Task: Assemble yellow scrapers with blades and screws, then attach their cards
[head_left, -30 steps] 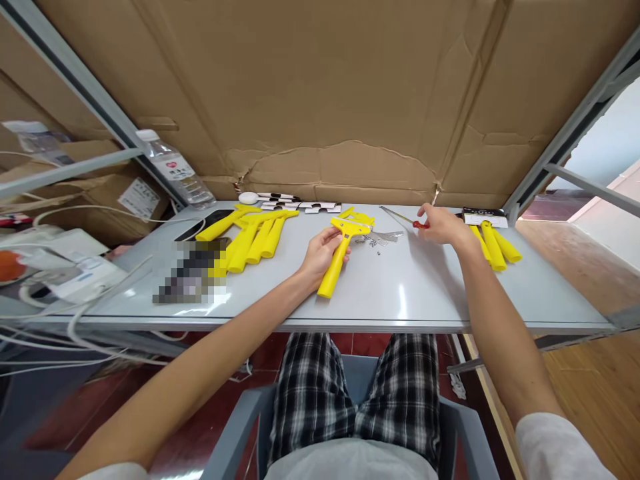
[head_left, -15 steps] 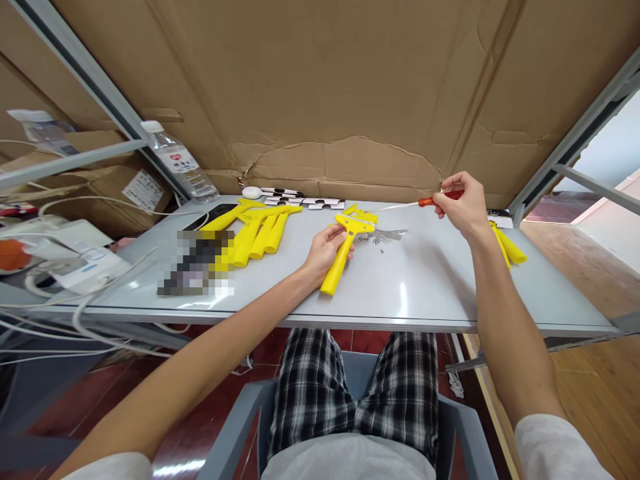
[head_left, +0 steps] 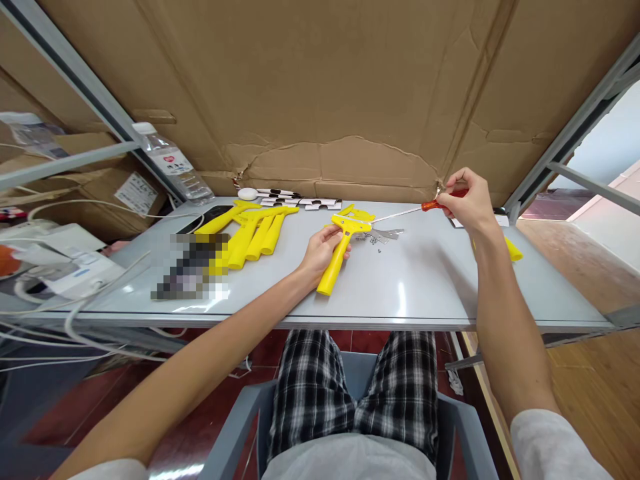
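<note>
Lifted off the table since the earlier frame, my right hand (head_left: pixel 467 200) now sits near the far edge of the table (head_left: pixel 400 293), fingers and thumb pinching the red handle of a screwdriver (head_left: pixel 435 205), its shaft slanting down and left toward the head of the yellow scraper (head_left: pixel 337 263). That scraper lies mid-table, its handle end angled toward the near edge, and my left hand (head_left: pixel 323 250) curls around its neck, fingers closed, forearm reaching in from the near edge. To work this well, I'd keep that left grip firm so the head can't skid and bring the tip in square, not at this slant. Just beyond lie small metal screws (head_left: pixel 375 239) and a metal blade (head_left: pixel 387 233). Yellow handles (head_left: pixel 255 243) sit in a row toward the far left corner, and cardboard (head_left: pixel 325 87) stands behind.
</note>
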`<state>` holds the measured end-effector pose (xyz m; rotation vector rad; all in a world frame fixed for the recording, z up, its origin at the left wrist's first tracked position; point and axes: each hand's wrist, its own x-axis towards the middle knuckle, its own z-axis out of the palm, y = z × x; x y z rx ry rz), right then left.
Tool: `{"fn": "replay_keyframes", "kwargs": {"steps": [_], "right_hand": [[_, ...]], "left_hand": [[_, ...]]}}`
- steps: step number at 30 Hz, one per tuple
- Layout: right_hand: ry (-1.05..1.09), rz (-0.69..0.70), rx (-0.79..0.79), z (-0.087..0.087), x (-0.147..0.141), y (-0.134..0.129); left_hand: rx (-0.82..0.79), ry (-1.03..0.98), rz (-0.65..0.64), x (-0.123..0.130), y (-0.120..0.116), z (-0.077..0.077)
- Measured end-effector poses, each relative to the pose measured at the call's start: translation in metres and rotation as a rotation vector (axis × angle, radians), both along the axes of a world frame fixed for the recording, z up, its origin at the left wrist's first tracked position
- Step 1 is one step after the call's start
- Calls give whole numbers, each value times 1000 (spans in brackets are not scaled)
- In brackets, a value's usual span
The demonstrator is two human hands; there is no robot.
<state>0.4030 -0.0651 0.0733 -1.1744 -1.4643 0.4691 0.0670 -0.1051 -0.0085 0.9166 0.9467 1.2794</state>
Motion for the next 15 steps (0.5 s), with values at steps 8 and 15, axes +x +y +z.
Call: {"fn": "replay_keyframes", "kwargs": {"steps": [8, 15], "right_hand": [[30, 2, -9, 7, 7, -5], [107, 54, 7, 6, 0, -5]], "left_hand": [[-5, 14, 11, -2, 1, 1], [9, 12, 9, 0, 1, -1]]}}
